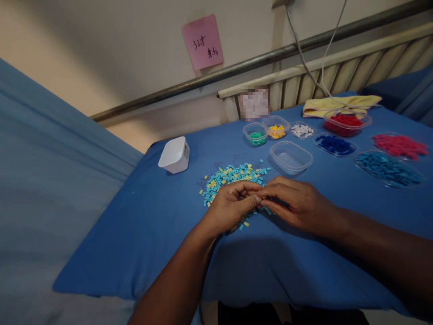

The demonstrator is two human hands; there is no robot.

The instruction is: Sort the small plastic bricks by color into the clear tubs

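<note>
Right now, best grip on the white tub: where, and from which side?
I'd pinch the right wall of the white tub at its rim, left hand coming from above right, thumb outside, fingers inside. The top is open, and that wall faces the hand across bare blue cloth. The sides narrow downward, so a low squeeze might slip.

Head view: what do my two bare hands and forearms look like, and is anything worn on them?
The left hand and right hand are gloveless, with no watch or bracelet at either wrist. No sleeve or marking shows on the visible forearms. Some fingers are hidden.
</note>
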